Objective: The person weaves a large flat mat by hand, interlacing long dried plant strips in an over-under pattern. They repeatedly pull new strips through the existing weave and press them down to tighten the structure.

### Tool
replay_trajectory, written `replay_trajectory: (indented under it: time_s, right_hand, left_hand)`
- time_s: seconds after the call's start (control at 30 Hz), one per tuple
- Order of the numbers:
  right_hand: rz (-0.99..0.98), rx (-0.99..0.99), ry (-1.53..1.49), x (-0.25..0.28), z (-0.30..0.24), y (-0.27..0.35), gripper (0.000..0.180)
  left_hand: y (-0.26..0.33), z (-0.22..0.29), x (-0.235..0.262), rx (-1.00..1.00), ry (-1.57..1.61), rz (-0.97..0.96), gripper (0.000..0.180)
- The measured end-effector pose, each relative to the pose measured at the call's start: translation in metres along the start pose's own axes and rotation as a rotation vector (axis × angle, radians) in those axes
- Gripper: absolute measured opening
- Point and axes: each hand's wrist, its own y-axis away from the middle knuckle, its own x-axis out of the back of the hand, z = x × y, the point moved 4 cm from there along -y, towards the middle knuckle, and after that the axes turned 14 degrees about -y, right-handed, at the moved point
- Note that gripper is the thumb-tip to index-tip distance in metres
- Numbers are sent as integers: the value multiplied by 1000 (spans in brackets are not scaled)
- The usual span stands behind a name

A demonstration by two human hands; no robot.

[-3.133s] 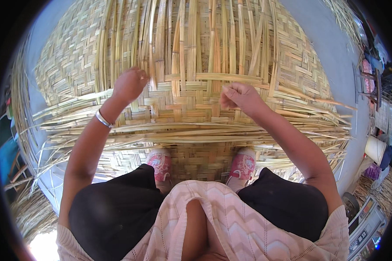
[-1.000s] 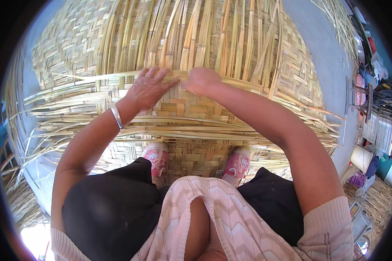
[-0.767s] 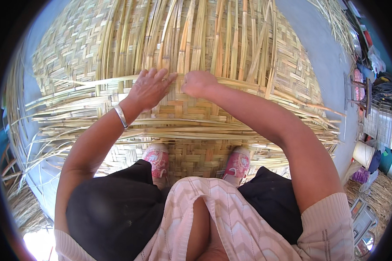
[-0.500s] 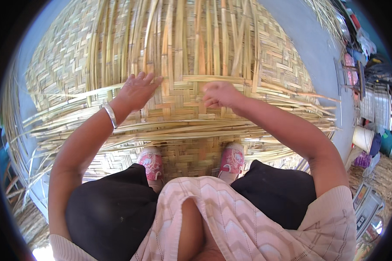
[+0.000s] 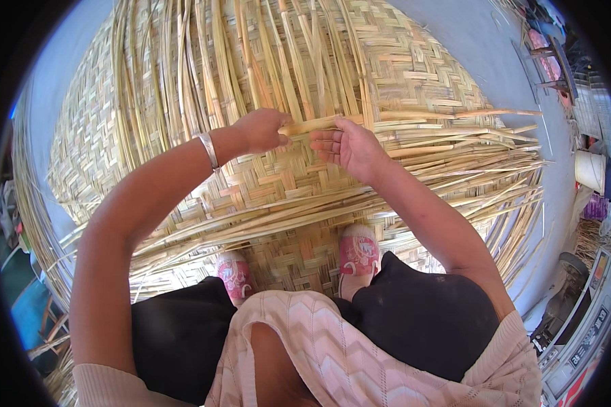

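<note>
A flat yellow reed strip (image 5: 311,125) runs crosswise between my two hands. My left hand (image 5: 261,130), with a silver bangle on its wrist, is closed on the strip's left part. My right hand (image 5: 354,148) pinches the strip at its thumb, while the other fingers curl loosely below. Under both hands lies a woven reed mat (image 5: 271,173), its strips crossing at right angles. Long upright reed strips (image 5: 214,64) spread away from me beyond my hands. More loose strips (image 5: 455,139) stick out sideways to the right.
My pink shoes (image 5: 358,251) rest on the mat near me. A larger finished-looking weave (image 5: 421,61) extends beneath the strips over a grey floor (image 5: 472,41). At the right stand a white bucket (image 5: 589,171), a small stool (image 5: 557,71) and a vehicle's front end (image 5: 590,325).
My left hand has moved right, from lying spread on the reeds to gripping a strip. My right hand has turned and now pinches that strip. The view has shifted a little.
</note>
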Motion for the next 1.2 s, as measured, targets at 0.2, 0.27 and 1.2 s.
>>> replay_trajectory:
  time_s: [0.2,0.27,1.2]
  right_hand:
    - [-26,53,436,-49,-40,-22,44]
    - [-94,111,661,-73,-49,-42,47]
    - [23,226,1226,-143,-92,-128,21]
  left_hand:
    - [2,-27,-1,297,212,89,26]
    - [4,-39,-2,398,393,123,27]
    - [-20,-68,-21,379,1407,21,25]
